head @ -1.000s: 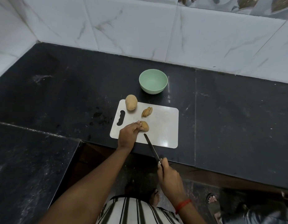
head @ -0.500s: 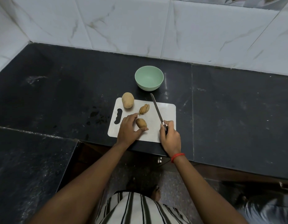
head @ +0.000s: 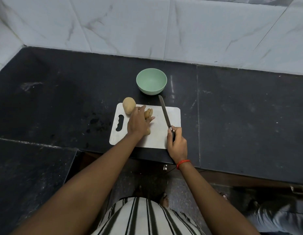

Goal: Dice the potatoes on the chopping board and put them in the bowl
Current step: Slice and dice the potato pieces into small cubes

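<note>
A white chopping board (head: 171, 116) lies on the black counter. A whole potato (head: 128, 105) sits at its far left corner. My left hand (head: 138, 123) reaches over the board with fingers extended, its fingertips at a sliced potato piece (head: 148, 113). Another potato half (head: 148, 131) peeks out from under that hand's near side. My right hand (head: 177, 141) grips the handle of a knife (head: 164, 113) whose blade points away over the board's right part. The pale green bowl (head: 151, 81) stands just beyond the board with nothing in it.
White marble wall tiles (head: 147, 28) close off the back of the counter. A lower black counter section (head: 28, 175) lies at the near left. The counter's front edge runs under my wrists.
My left hand has left the potato half and moved forward to the sliced piece. The right hand brought the knife up from the board's near edge and now holds it over the board's right side.
</note>
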`<state>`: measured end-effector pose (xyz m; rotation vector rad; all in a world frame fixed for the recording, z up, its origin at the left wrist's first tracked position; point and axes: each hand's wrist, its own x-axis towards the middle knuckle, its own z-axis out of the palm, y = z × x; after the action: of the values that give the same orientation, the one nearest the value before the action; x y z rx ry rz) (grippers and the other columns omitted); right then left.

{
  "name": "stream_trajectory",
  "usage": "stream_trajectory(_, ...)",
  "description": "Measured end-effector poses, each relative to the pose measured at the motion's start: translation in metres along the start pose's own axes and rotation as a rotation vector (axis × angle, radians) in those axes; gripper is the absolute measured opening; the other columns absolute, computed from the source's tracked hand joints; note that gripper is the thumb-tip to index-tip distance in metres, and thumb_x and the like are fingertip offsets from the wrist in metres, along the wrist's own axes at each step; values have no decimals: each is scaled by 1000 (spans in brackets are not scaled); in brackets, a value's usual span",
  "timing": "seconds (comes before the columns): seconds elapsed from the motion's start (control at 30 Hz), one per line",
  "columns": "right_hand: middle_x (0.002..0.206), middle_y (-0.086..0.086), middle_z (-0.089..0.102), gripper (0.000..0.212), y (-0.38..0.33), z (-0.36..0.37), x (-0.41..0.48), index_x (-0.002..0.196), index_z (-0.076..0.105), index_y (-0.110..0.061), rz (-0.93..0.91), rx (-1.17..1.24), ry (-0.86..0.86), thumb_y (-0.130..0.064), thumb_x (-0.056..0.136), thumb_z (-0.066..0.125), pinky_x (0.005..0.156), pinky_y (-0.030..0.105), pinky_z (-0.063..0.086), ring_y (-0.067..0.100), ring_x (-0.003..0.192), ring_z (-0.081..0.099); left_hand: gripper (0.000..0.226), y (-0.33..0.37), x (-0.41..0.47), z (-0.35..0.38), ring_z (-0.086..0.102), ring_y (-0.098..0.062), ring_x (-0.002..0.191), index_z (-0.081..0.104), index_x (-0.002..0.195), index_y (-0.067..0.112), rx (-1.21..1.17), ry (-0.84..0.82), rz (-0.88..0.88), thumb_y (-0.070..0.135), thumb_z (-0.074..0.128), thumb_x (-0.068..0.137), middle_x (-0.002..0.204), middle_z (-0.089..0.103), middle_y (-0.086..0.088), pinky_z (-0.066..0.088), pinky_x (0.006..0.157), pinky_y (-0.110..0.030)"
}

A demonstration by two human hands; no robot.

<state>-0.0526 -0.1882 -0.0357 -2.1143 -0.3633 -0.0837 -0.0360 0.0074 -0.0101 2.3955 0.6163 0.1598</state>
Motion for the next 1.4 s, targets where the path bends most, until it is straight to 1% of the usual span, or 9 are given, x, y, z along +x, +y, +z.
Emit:
stream_trajectory(0.2,77,-7,63,15,-1,-2,-6,114,54,-15,-57,43,85,-26,104,51,51,28,47,13,61,61,48,11,9,1,53,-23,117,58,138,20,101,-18,56,39,68,95,127,55,-4,49,83,-37)
stream_trajectory(0.33,78,-6,64,8,-1,-4,-3,110,51,-22,25,70,193,-27,103,51,53,29,47,13,63,62,30,10,19,3,55,-25,107,66,125,17,242,-43,98,31,66,97,116,58,-7,53,80,-41)
stream_trajectory(0.57,80,-11,64,6,-3,-8,2,105,46,-31,150,148,194,-27,104,50,57,31,50,4,72,63,17,5,36,11,59,-26,95,74,103,12,230,-78,197,14,58,97,106,61,-8,52,74,-40)
stream_trajectory(0.83,75,-6,63,6,-7,-10,6,104,49,-28,196,200,247,-22,104,51,57,35,49,8,67,61,28,57,51,47,59,-31,98,75,111,13,74,-229,409,33,58,102,114,67,-8,52,85,-42)
stream_trajectory(0.93,74,-5,62,5,-8,-10,6,103,50,-24,200,204,258,-20,103,52,56,35,48,9,65,60,26,65,53,53,60,-30,105,71,121,16,54,-253,418,26,59,100,118,67,-8,53,90,-44)
stream_trajectory(1.07,77,-9,63,6,-7,-10,6,104,49,-26,211,202,252,-20,103,52,58,35,50,8,69,62,45,40,41,35,53,-22,125,63,134,18,-45,-191,373,15,70,90,135,61,-3,44,106,-35)
stream_trajectory(1.2,81,-13,63,9,-5,-10,7,106,46,-30,199,184,220,-23,104,50,57,32,51,6,72,63,33,-19,9,-14,60,2,105,70,122,23,-273,-93,131,17,76,90,122,65,7,46,85,-7)
stream_trajectory(1.3,82,-11,64,5,-4,-9,7,107,46,-30,204,173,208,-26,105,48,56,29,51,5,73,64,47,-55,-14,-36,61,10,103,71,123,23,-252,-187,131,18,87,79,120,66,7,53,92,-15)
stream_trajectory(1.4,82,-11,64,4,-4,-9,6,108,45,-30,203,162,204,-28,105,48,56,30,51,5,73,63,75,-58,-23,-30,59,1,111,64,133,22,-210,-257,175,38,95,66,122,63,9,48,95,-13)
